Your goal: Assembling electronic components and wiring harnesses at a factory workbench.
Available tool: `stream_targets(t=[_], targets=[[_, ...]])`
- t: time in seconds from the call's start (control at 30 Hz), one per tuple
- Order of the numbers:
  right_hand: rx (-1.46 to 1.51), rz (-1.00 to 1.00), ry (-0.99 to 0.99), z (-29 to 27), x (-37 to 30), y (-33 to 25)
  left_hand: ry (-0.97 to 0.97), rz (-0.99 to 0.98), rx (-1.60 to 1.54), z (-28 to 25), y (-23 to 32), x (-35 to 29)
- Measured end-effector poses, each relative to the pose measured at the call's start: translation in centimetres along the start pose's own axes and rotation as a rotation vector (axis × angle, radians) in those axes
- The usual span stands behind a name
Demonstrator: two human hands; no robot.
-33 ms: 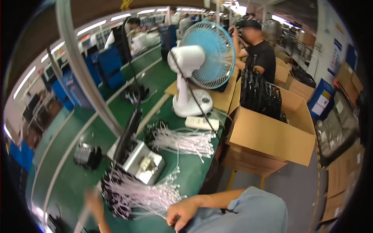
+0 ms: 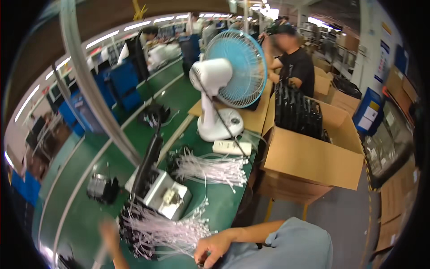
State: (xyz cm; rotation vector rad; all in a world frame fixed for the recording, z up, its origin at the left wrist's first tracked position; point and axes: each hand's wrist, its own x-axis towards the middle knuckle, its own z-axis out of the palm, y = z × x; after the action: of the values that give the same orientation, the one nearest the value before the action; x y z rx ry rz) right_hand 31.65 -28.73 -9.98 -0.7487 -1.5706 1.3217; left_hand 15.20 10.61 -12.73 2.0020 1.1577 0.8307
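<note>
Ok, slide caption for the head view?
Blurred left hand and right hand flank pale cables on a green bench, white-and-blue fan beyond.

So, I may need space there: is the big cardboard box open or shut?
The box is open: its near flap is folded outward, and black bundles show inside.

Bare left hand motion-blurred at lower left, pointing upward in view; finger pose unreadable. Short stretch of bare left forearm rising from lower edge. Bare right hand at lower centre, back upward, fingers bent downward; grip unclear. Bare right forearm extending leftward from loose grey-blue cloth sleeve.
</note>
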Motion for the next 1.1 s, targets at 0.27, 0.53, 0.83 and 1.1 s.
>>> stream_targets(t=[0.27,0.53,0.83,1.1], targets=[[-0.033,0.149,0.515,-0.1,-2.5,3.5,0.050,-0.465,-0.279,13.7,0.8,16.7],[0.064,0.047,0.429,-1.1,-3.0,3.0,0.007,-0.479,-0.832,12.8,-0.9,19.1],[-0.067,-0.015,0.498,-0.1,-6.4,2.1,-0.218,-0.330,-1.016,12.5,-1.1,18.2],[0.387,-0.302,0.454,0.4,-8.2,2.0,-0.218,-0.360,-1.271,4.0,3.7,10.7]])
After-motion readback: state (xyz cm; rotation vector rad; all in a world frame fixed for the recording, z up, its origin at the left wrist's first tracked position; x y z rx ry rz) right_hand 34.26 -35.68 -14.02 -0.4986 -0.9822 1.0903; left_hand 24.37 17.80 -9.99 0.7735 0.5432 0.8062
